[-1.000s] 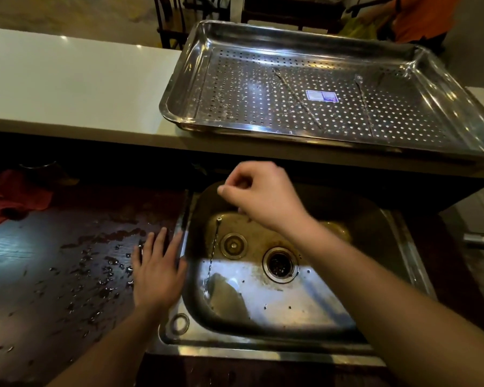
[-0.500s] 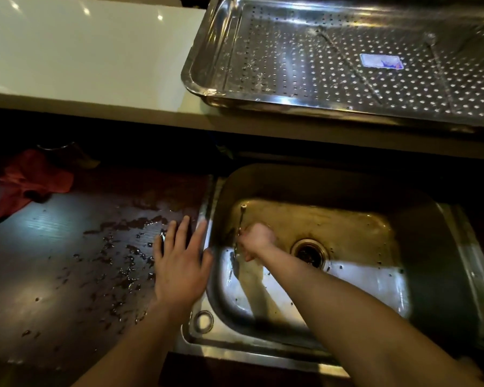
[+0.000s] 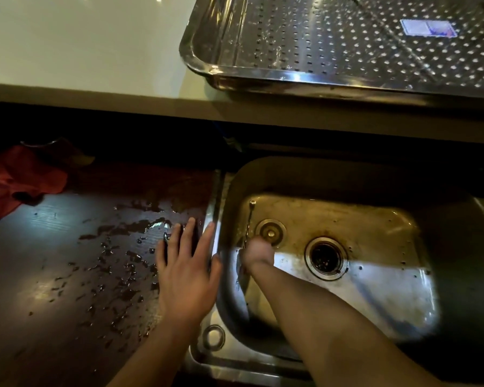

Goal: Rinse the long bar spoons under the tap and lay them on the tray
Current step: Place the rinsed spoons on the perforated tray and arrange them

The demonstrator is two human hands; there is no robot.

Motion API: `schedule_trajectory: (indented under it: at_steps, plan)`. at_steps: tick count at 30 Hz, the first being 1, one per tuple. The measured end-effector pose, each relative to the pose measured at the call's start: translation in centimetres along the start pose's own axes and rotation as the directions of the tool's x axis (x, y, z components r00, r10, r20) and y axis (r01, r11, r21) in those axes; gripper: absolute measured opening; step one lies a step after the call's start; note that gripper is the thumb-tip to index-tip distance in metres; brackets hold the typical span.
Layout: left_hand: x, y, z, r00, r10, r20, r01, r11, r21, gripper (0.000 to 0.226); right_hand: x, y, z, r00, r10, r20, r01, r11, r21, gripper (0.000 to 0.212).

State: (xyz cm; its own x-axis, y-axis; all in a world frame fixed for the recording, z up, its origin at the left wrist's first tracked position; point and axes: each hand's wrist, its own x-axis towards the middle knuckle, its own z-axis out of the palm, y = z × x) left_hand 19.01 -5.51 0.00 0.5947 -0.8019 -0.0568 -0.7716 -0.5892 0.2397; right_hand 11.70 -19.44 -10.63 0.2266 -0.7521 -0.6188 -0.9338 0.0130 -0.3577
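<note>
Wet dark counter (image 3: 67,261) under flat, spread left hand (image 3: 186,275); right hand (image 3: 257,254) grips bar spoon (image 3: 250,216) in sink (image 3: 375,219)

Dim, warm-yellow cast overall. Brightest zone is the white counter (image 3: 81,43) at 11 o'clock, with small specular dots on its far edge. Perforated steel tray (image 3: 263,76) at 1 o'clock shows streaky glare. Sink (image 3: 375,289): hot patch on the floor at 4 o'clock, back wall in shadow. Wet dark worktop (image 3: 39,275) at 8 o'clock has a soft sheen. Right hand (image 3: 259,254) gripping the bar spoon (image 3: 248,219) is motion-blurred. Wide-angle bowing at the edges.
</note>
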Motion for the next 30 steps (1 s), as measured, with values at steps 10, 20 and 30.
schedule_trajectory:
  at_steps: [10, 20, 30]
  plan:
    - [0.0, 0.0, 0.0, 1.000, -0.004, -0.010, 0.004, 1.000, -0.023, 0.060, -0.6, 0.8, -0.3, 0.996, 0.055, 0.069, -0.062, 0.992, 0.111, 0.022]
    - [0.0, -0.1, -0.2, 1.000, 0.008, 0.019, -0.008, 1.000, 0.002, 0.061, -3.6, 3.0, -4.8, 0.991, -0.126, 0.043, 0.118, 0.980, 0.162, 0.015]
    - [-0.1, -0.3, -0.2, 0.999, 0.030, 0.043, -0.032, 0.999, 0.030, 0.064, -13.3, 4.2, -14.9, 0.893, -0.407, -0.191, 0.424, 0.904, 0.057, 0.012]
